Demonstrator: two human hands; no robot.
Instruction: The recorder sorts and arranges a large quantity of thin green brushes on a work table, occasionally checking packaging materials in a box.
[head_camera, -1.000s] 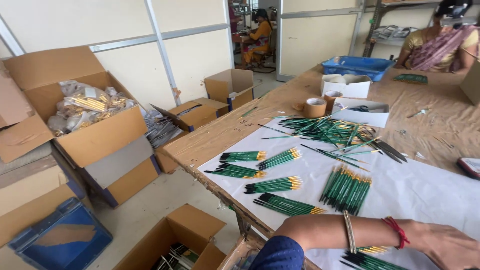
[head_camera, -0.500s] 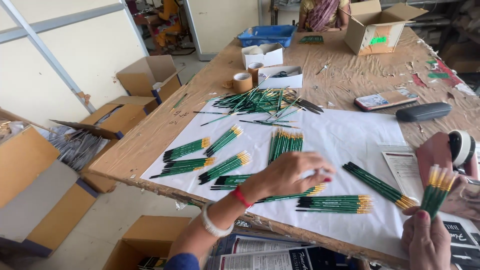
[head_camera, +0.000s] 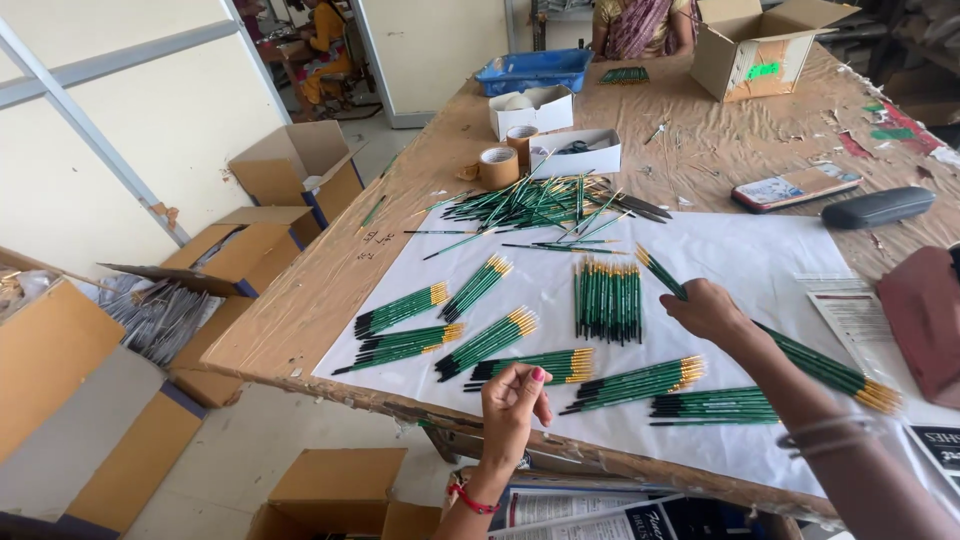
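— What have you got in your right hand (head_camera: 712, 312)?

— Your right grip is clenched around a long bundle of green brushes (head_camera: 810, 360). It runs diagonally under your palm, one end poking up toward the far side of the white sheet (head_camera: 760, 255), the yellow-tipped end fanning out near the bench's right edge. Held at the middle like that, it likely balances so the brushes stay together.

— And your left hand (head_camera: 512, 408)?

— It hovers just off the near edge of the bench (head_camera: 300, 320), fingers curled in, thumb against fingertips. It looks pinched shut; whether something thin sits in that grip, you cannot tell from here. The nearest bundle (head_camera: 530, 366) lies on the sheet just beyond it.

— Why are the bundles spread out so?

— They seem sorted: each small bundle lies apart from its neighbours on the sheet, an upright one (head_camera: 607, 300) in the middle, slanted ones toward the left edge. The loose pile (head_camera: 540, 205) sits at the sheet's far edge, probably the unsorted stock.

— Anything else near?

— A tape roll (head_camera: 497, 166) and a small white box (head_camera: 575, 152) beyond the pile; a dark case (head_camera: 877, 207) toward the right edge.
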